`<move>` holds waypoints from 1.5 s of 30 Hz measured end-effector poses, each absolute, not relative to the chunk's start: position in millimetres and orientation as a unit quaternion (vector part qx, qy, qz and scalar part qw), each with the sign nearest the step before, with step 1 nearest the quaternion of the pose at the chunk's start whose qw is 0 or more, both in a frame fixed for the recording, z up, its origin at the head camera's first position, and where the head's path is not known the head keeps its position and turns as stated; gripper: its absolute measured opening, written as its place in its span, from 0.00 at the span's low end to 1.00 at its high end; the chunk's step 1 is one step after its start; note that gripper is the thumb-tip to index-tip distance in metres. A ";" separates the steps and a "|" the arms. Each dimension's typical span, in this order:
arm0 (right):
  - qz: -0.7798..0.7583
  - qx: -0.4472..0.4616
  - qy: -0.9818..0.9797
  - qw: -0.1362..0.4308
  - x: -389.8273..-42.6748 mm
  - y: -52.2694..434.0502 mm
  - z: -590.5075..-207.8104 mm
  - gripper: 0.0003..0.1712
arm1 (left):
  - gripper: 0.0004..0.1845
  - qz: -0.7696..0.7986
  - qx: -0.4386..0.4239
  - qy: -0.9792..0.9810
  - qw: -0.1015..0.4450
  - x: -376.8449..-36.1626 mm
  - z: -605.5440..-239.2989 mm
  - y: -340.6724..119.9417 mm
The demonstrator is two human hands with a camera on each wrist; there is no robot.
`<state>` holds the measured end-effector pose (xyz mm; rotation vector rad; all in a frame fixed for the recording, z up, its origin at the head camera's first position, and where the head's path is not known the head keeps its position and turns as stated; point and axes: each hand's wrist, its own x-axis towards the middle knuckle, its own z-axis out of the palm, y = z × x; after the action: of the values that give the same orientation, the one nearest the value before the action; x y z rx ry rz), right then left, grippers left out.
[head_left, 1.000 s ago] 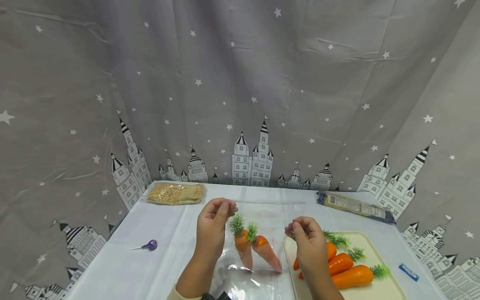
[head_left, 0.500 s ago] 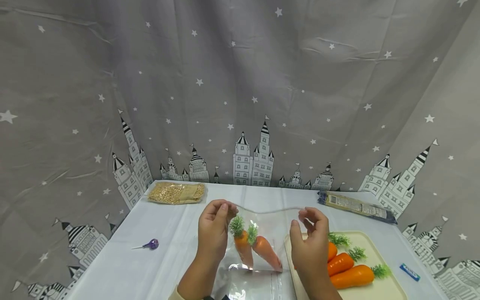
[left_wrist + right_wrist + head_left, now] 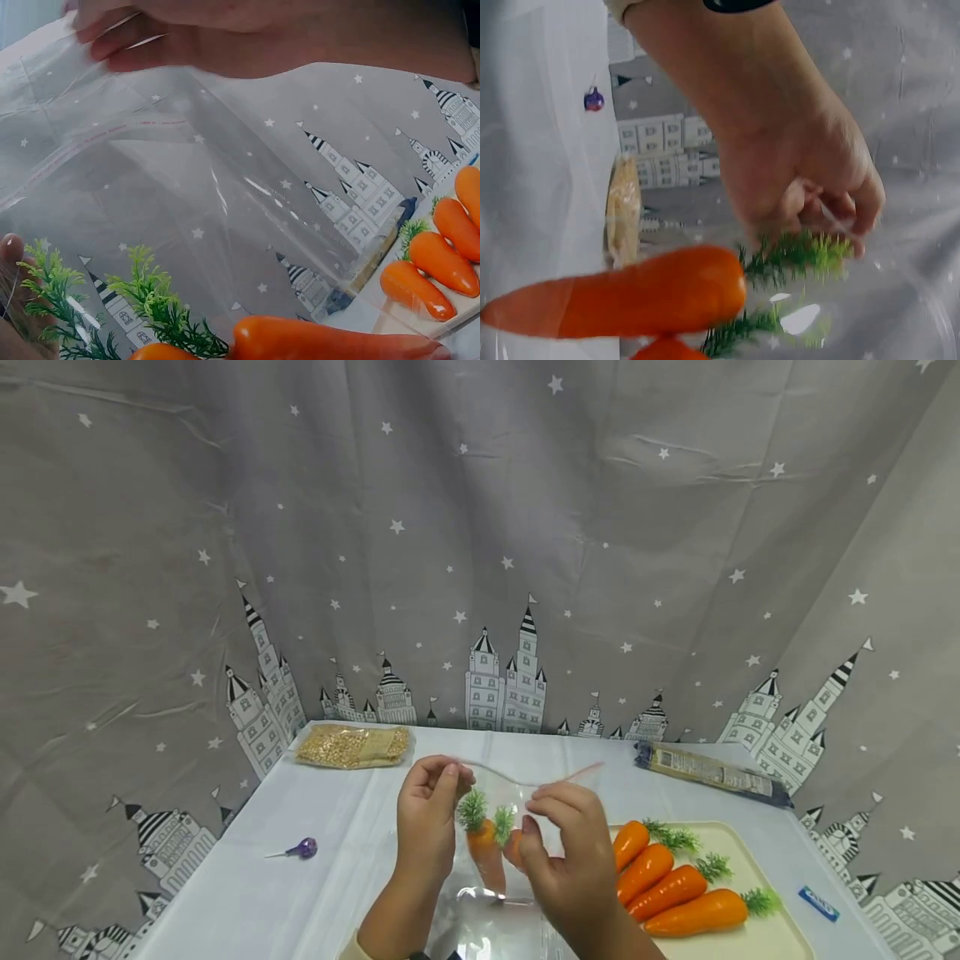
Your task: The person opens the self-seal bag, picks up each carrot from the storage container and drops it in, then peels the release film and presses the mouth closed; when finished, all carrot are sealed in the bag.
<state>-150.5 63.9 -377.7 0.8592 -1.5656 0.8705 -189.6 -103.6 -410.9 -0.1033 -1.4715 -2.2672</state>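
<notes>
My left hand (image 3: 450, 768) pinches the top left edge of a clear plastic bag (image 3: 480, 917) and holds it upright over the table. Two toy carrots (image 3: 486, 853) with green tops stand inside it. My right hand (image 3: 531, 814) is in front of the bag's middle with curled fingers on the film just under its sagging top edge, and it hides most of the second carrot. The left wrist view shows the bag (image 3: 187, 187) from close by, with fingers (image 3: 112, 45) on its film. In the right wrist view the left hand (image 3: 840, 225) pinches the film above a carrot (image 3: 630, 296).
A cream tray (image 3: 750, 847) with several orange carrots (image 3: 675, 893) lies at the right. A packet of grains (image 3: 352, 746) sits at the back left, a purple lollipop (image 3: 302, 849) at the left, a dark long packet (image 3: 708, 772) at the back right, a small blue item (image 3: 817, 903) at the right edge.
My right hand has moved left from above the tray to the front of the bag, which uncovers the carrots on the tray. The left hand has stayed put.
</notes>
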 end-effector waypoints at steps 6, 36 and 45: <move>0.340 0.428 -0.702 0.456 -156.7 42.9 -377.3 0.08 | 0.02 -0.824 -0.051 -0.520 0.222 -188.9 -410.4 -101.8; 0.292 0.353 -0.782 0.424 -187.5 26.5 -368.7 0.08 | 0.09 -0.792 -0.090 -0.561 0.221 -178.3 -409.9 -101.2; 0.268 0.353 -0.778 0.445 -189.5 28.0 -368.6 0.07 | 0.08 -0.759 -0.121 -0.590 0.246 -176.9 -412.1 -102.7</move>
<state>-189.5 28.0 -368.6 0.8751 -1.9288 0.6649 -176.9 -102.7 -412.1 -0.3292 -1.6103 -2.0720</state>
